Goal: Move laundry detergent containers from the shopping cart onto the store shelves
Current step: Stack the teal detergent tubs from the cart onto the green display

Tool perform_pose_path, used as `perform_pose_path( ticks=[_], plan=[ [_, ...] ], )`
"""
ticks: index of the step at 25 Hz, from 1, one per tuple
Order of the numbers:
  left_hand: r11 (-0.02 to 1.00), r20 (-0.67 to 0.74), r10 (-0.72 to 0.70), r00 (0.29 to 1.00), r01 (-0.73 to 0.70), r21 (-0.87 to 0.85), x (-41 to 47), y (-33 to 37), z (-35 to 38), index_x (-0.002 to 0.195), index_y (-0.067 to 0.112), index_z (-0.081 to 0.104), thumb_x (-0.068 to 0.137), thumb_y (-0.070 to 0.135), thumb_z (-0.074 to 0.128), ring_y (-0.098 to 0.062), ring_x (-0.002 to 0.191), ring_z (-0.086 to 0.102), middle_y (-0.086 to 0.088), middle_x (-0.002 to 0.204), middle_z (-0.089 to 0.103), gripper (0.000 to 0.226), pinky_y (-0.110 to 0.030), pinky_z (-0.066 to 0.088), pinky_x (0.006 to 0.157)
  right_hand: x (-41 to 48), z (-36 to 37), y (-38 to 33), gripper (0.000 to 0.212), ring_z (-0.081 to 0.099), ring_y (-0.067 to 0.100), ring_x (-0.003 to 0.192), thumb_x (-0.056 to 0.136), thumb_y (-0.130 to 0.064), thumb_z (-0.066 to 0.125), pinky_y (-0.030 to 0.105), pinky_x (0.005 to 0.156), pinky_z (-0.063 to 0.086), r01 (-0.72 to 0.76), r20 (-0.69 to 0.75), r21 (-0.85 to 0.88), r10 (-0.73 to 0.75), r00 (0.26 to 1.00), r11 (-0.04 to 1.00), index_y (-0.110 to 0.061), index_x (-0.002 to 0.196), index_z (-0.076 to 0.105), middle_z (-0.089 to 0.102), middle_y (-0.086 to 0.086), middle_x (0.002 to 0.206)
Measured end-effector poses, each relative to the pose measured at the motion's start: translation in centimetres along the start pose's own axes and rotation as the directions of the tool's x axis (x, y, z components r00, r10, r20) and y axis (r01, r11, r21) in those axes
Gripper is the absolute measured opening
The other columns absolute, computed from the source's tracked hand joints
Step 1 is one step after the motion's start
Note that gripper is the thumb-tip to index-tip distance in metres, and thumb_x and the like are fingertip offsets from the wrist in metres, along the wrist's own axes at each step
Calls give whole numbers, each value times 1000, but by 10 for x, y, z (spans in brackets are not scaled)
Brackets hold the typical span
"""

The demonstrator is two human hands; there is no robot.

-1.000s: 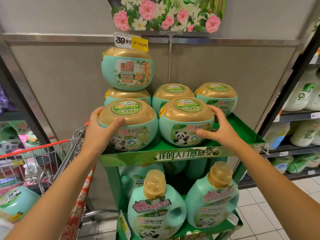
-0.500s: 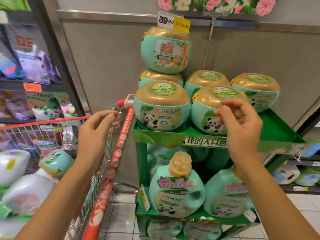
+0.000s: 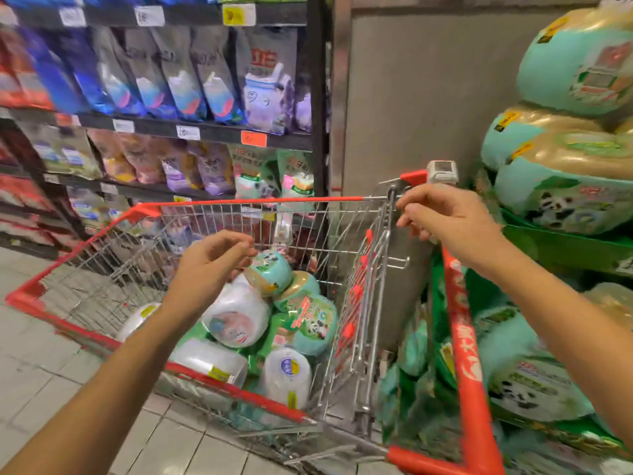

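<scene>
Hands are both empty as I read it: my left hand (image 3: 214, 265) hangs over the shopping cart (image 3: 191, 202) with its fingers loosely curled and apart, closed on nothing, and my right hand (image 3: 445, 217) hovers at the cart's rear corner, fingers half bent, touching or nearly touching the wire; I cannot tell which. Detergent is piled in the near right corner of the basket: a small green tub (image 3: 274, 272) on top, just under my left fingertips, a larger green panda tub (image 3: 313, 323) leaning beside it, and white tubs (image 3: 236, 318) stacked lower. The display shelf (image 3: 568, 246) with its mint-green tubs (image 3: 565, 193) stands just to the right of the cart. I judge the step to be picking the next container. I would take the topmost green tub first, since nothing rests on it, spreading the left fingers across its round body rather than pinching the lid, and bring the right hand in under it before lifting clear of the wire wall. Blur softens the view, so I would settle the head before closing.
</scene>
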State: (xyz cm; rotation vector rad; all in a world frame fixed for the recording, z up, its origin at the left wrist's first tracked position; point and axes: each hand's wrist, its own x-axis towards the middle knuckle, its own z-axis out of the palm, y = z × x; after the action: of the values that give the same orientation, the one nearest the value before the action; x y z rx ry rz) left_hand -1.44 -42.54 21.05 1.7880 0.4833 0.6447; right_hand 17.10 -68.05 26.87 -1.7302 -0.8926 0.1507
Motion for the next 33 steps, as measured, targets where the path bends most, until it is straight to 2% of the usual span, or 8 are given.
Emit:
perform_pose_path(
  ticks=[5,8,13,18,22,26,28,33],
  plan=[
    [979,-12,-148,989,149,140,32,-59,-72,103,4,67,94,8,57,-8,71,61,-9,88,68,14,-17,44,62,55,93,18,12,51,-2,40,90,7,53,11,45,42,-96,107,-166,115,988,981,6,96,64,60,6,64],
    [958,21,-259,966,254,130,52,-95,-83,84,14,65,93,4,56,-13,71,57,-10,83,65,16,-18,43,60,88,137,49,13,49,-1,40,89,2,54,13,44,42,-186,146,-245,226,963,952,-6,85,64,60,3,64],
    [902,-2,-404,915,399,163,108,-156,-83,74,17,57,90,-1,54,-19,68,51,-14,79,58,25,-16,39,50,148,199,130,20,53,10,56,86,-8,59,27,62,47,-310,187,-365,396,899,878,-21,72,60,59,-3,64],
    [841,-34,-502,864,497,214,185,-233,-73,73,20,56,93,9,57,-9,59,51,-3,70,56,22,-10,41,44,191,257,234,15,58,25,88,89,-22,64,31,74,47,-496,198,-366,586,785,788,-11,99,60,62,10,95],
    [827,15,-522,853,501,254,237,-301,-48,85,16,63,93,19,59,-17,78,54,-6,83,62,10,-26,41,72,188,302,297,47,56,20,87,88,-21,68,28,74,44,-696,66,-172,713,698,697,-3,126,49,59,7,97],
    [817,76,-541,837,502,283,272,-361,-26,108,12,68,93,32,56,-21,100,56,-4,106,64,28,-21,43,85,167,354,343,39,56,9,79,92,-30,62,19,62,48,-819,21,79,821,571,568,-12,123,46,54,-11,90],
    [775,126,-609,783,554,303,287,-377,-18,109,18,65,94,40,53,-23,105,56,-4,112,62,29,-34,45,96,175,374,351,45,63,23,93,87,-45,59,31,79,56,-847,16,187,860,509,498,-15,121,54,63,3,106],
    [694,269,-711,650,711,113,295,-386,5,77,15,58,97,33,51,-1,40,60,4,49,64,27,-11,42,38,189,390,358,79,55,38,118,71,-65,53,52,102,44,-861,18,155,870,492,484,-12,130,53,58,18,128]
  ],
)
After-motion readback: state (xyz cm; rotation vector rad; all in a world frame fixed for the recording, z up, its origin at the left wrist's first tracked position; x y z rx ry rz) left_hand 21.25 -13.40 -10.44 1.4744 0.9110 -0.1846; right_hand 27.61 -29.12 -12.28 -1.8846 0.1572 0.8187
